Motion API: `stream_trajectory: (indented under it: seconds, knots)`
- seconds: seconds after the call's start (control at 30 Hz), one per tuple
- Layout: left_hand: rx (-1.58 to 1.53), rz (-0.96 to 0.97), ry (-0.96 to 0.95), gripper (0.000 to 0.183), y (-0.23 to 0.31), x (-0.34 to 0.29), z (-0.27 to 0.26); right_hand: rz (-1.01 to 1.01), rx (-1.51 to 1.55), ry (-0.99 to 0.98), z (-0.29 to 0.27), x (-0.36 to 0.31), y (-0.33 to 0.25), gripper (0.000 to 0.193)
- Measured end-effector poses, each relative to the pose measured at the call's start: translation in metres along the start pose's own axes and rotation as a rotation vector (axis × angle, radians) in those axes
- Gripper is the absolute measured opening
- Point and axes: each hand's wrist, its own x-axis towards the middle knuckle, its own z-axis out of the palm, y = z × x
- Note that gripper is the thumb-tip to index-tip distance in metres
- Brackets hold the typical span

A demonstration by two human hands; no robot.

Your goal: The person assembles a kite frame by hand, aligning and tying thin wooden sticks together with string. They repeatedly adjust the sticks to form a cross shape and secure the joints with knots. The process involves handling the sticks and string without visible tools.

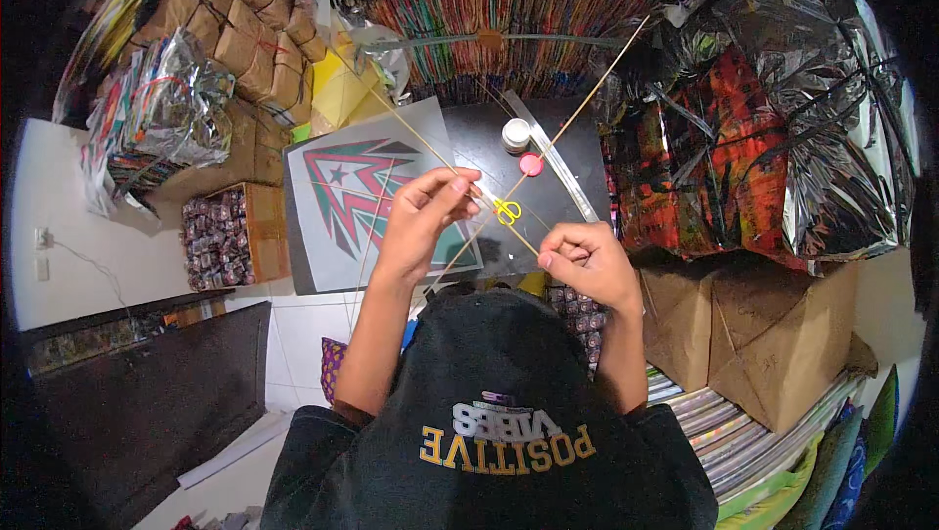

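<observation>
A long, thin wooden stick (pixel 383 103) slants from the upper left down toward my right hand. My left hand (pixel 426 219) pinches it between thumb and fingertips near the middle. With curled fingers, my right hand (pixel 590 261) grips its lower end. A second thin stick (pixel 595 90) crosses it below my left fingertips; whether the two are joined there cannot be made out. Yellow-handled scissors (pixel 509 218) show just beyond the crossing, between my hands. Left of my left hand lies a pale sheet (pixel 445 129) with a red, black and green pointed design, with thin sticks over it.
On the dark tabletop (pixel 577 139) are a white-lidded jar (pixel 515 133), a pink round lid (pixel 530 164) and a metal ruler (pixel 562 170). Folded colourful stacks (pixel 460 17) rise behind. Wrapped bundles (pixel 724 149) and cardboard boxes (pixel 782 330) crowd the right; brown paper packages (pixel 240 46) the left.
</observation>
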Motion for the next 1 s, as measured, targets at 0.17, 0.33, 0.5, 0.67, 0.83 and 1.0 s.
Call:
stream_trajectory:
  seconds: [0.17, 0.33, 0.5, 0.67, 0.83, 1.0]
  knots:
    - [-0.040, 0.082, 0.108, 0.023, 0.001, 0.008, -0.016, 0.110, -0.071, 0.018, -0.008, -0.010, -0.006, 0.012]
    - [-0.049, 0.115, 0.195, 0.021, 0.017, 0.007, -0.025, 0.110, -0.096, 0.001, -0.009, -0.011, 0.001, 0.013]
    - [-0.029, 0.295, 0.298, 0.037, 0.037, 0.006, -0.046, 0.077, -0.100, 0.050, -0.003, -0.007, 0.015, 0.013]
    - [0.399, 0.693, 0.565, 0.061, 0.057, -0.002, -0.060, 0.013, -0.165, 0.001, 0.001, 0.008, 0.006, 0.013]
    - [1.432, 0.860, 0.402, 0.060, 0.086, -0.024, -0.057, -0.007, -0.167, -0.018, 0.009, 0.026, 0.002, 0.015]
    - [1.737, 0.763, 0.161, 0.035, 0.092, -0.043, -0.049, -0.063, -0.174, -0.059, 0.023, 0.044, -0.006, 0.016]
